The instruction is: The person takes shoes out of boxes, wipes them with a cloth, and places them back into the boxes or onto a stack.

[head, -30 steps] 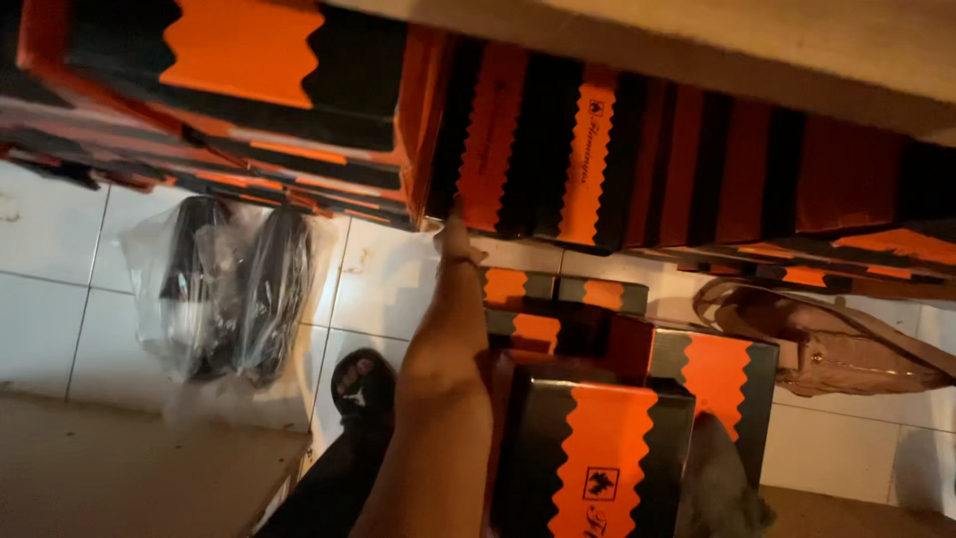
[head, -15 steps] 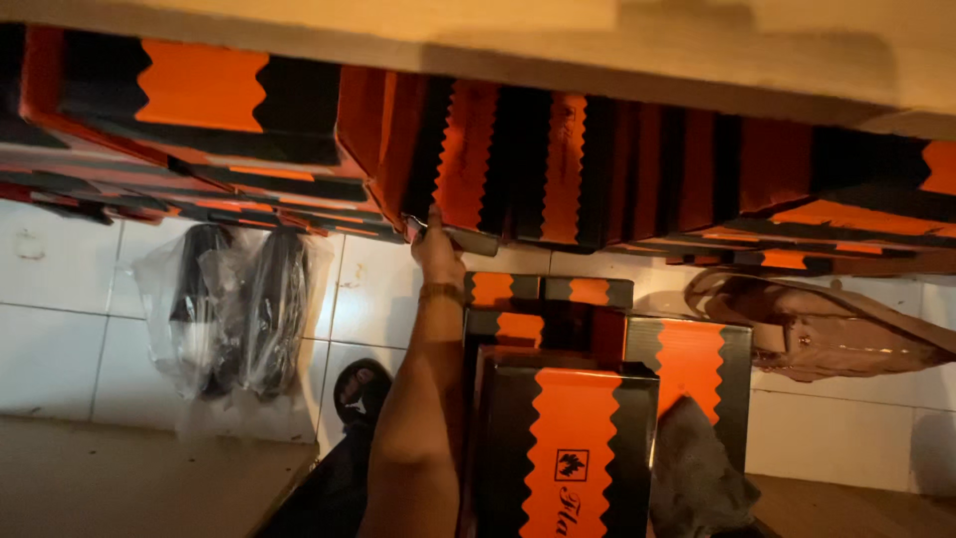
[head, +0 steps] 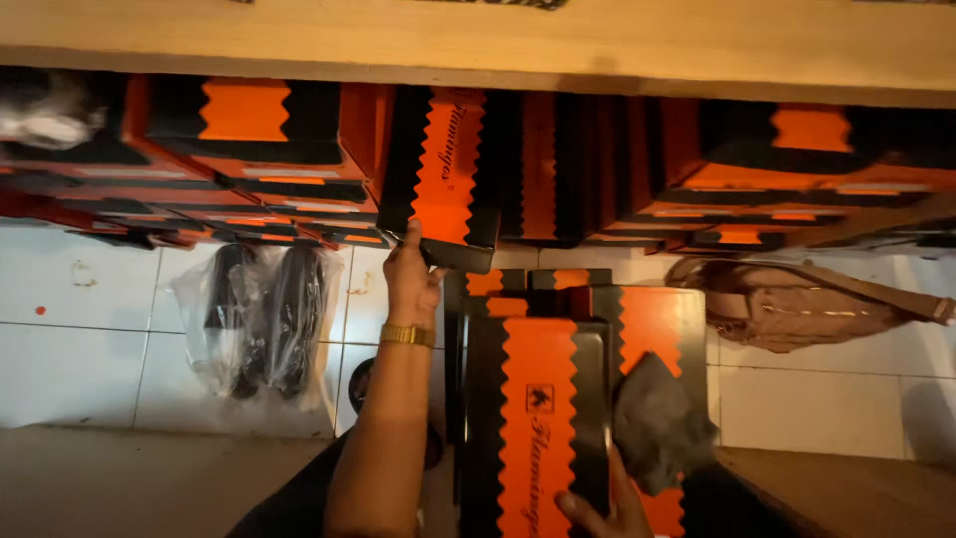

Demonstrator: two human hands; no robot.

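My left hand (head: 413,281), with a gold bracelet on the wrist, reaches up to a shelf and grips the lower corner of an upright orange and black shoe box (head: 445,169). That box stands among a row of similar boxes and sticks out slightly below its neighbours. At the bottom edge, the fingers of my right hand (head: 600,506) hold the near end of another orange and black shoe box (head: 538,418), the top one of a stack in front of me.
A wooden shelf board (head: 498,40) runs above the boxes. More boxes lie stacked flat at left (head: 249,149) and right (head: 797,159). A clear plastic bag of black shoes (head: 264,319), a tan bag (head: 787,304) and a grey cloth (head: 657,418) lie on the white tiles.
My left hand has stayed at the bottom of the upright box, which now hangs lower than the row. My right hand has come into view on the stack.
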